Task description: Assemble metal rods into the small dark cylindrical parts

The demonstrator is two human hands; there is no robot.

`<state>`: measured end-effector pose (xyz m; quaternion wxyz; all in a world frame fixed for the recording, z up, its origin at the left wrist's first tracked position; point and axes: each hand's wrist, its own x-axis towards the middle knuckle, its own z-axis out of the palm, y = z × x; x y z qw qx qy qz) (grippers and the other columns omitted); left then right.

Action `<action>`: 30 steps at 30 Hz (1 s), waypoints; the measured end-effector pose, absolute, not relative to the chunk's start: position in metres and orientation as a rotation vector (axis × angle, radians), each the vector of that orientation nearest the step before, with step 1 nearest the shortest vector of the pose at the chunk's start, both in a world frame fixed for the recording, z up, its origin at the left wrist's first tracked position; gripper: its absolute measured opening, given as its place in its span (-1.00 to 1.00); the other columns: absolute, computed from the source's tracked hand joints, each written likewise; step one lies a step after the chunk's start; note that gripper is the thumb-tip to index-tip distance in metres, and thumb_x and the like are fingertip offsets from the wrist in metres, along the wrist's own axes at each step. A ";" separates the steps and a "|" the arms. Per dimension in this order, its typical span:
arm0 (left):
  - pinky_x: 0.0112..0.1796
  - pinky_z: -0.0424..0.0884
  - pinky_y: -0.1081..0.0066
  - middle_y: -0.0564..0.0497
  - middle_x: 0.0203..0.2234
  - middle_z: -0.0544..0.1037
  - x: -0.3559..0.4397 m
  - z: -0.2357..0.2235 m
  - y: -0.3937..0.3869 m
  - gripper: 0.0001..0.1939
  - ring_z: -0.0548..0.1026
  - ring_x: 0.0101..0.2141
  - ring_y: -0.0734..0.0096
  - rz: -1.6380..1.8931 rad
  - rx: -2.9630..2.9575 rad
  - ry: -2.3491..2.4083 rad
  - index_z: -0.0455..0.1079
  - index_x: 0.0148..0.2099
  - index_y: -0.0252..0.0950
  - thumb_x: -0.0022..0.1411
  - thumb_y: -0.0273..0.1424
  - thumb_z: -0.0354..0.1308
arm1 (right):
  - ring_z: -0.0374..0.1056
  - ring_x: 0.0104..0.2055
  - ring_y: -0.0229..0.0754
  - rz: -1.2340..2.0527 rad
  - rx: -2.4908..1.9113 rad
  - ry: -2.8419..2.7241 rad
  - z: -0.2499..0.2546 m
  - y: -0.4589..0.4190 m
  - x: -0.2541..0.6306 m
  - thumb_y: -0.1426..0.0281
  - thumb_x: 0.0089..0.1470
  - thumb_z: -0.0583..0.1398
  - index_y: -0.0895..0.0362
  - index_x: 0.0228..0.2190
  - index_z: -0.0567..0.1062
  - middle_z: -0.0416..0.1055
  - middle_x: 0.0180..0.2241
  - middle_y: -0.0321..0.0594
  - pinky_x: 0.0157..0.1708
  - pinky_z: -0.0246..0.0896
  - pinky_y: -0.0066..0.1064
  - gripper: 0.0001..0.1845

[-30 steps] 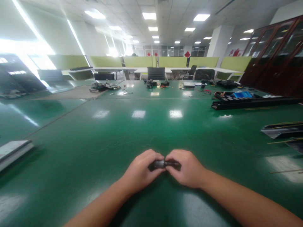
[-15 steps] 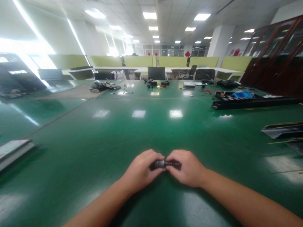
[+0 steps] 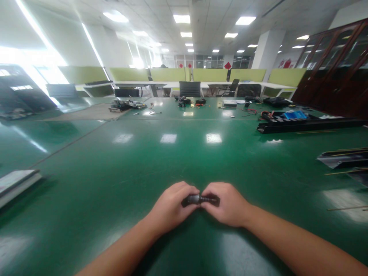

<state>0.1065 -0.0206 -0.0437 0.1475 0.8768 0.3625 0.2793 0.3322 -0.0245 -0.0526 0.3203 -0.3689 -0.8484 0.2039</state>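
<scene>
Between my hands, low over the green table, lies a small dark cylindrical part with a thinner, ridged shaft toward the right; its exact kind is too small to tell. The fingers and thumb of my left hand are closed around the thick left end. On the other side my right hand pinches around the thin shaft, with thumb and forefinger close to the left fingertips. Both outer ends of the part are partly hidden inside my curled hands.
A pale flat box or book lies at the left edge. To the right are long black channels with a blue item, and shorter dark channels with thin rods. Tools and cables are scattered along the far side.
Almost nothing differs. My right thumb and fingertips have shifted very slightly left along the shaft; my left hand keeps its place.
</scene>
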 end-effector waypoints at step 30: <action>-0.20 0.41 0.35 -0.04 -0.27 0.55 0.105 -0.044 -0.019 -0.84 0.48 -0.24 0.31 0.822 2.535 1.035 0.44 -0.11 -0.24 0.23 -0.40 0.24 | 0.34 -0.41 -0.22 0.528 -1.075 -2.231 -0.052 -0.025 0.332 0.35 0.09 0.28 0.11 -0.39 0.51 0.46 -0.44 -0.29 -0.37 0.13 -0.40 -0.91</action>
